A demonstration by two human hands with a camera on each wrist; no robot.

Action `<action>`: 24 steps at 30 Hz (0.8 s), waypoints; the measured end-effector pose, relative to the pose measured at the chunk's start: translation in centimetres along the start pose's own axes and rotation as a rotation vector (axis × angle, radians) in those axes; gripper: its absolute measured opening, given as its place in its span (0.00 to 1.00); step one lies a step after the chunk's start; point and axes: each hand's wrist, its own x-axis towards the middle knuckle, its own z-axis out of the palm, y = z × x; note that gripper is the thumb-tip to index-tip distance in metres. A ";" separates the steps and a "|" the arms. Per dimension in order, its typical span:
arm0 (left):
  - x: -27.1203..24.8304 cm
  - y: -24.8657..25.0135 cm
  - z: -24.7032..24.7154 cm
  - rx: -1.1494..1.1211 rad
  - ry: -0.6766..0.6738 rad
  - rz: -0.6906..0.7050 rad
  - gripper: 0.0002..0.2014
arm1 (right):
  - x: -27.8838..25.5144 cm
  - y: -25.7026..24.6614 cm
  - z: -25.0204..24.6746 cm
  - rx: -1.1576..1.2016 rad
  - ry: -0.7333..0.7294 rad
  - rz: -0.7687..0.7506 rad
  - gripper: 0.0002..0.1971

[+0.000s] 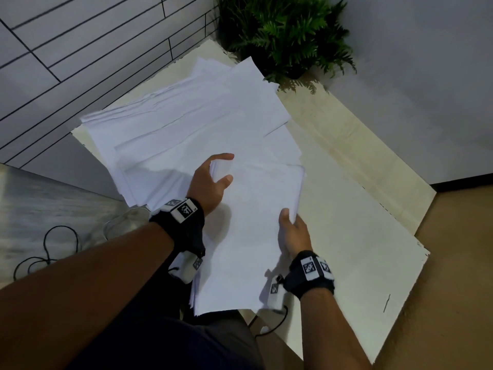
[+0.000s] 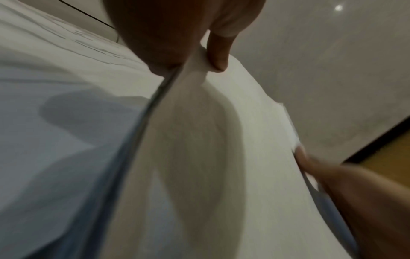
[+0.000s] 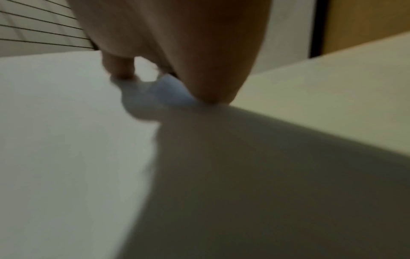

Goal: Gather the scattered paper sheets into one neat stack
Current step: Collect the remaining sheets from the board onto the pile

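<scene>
A bundle of white paper sheets (image 1: 250,231) is held up over the near edge of the cream table (image 1: 360,236). My left hand (image 1: 213,180) grips the bundle's far left corner, thumb on top and fingers underneath; the left wrist view shows the thumb (image 2: 218,52) pressing the paper bundle (image 2: 199,157). My right hand (image 1: 292,231) pinches the bundle's right edge, seen blurred in the right wrist view as fingers (image 3: 210,70) on the paper (image 3: 66,140). Several more loose sheets (image 1: 186,121) lie fanned across the table's far left part.
A green potted plant (image 1: 288,36) stands at the table's far corner. Tiled floor (image 1: 66,49) lies to the left, with a black cable (image 1: 50,249) on a grey surface. A light wall (image 1: 426,76) rises to the right.
</scene>
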 end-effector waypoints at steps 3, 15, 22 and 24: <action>0.5 0.0 -0.4 -0.013 -0.003 0.002 0.18 | -1.1 2.3 0.0 -0.035 -0.062 -0.008 0.09; 1.6 -5.0 -5.2 0.696 0.155 -0.336 0.42 | -0.4 5.5 -3.3 0.227 0.406 0.025 0.16; 1.9 -7.1 -5.4 0.634 0.002 -0.418 0.42 | 0.6 5.9 -2.0 0.253 0.442 0.101 0.16; 2.0 -6.8 -5.0 0.765 0.023 -0.359 0.38 | 0.8 6.4 -2.0 0.236 0.452 0.115 0.16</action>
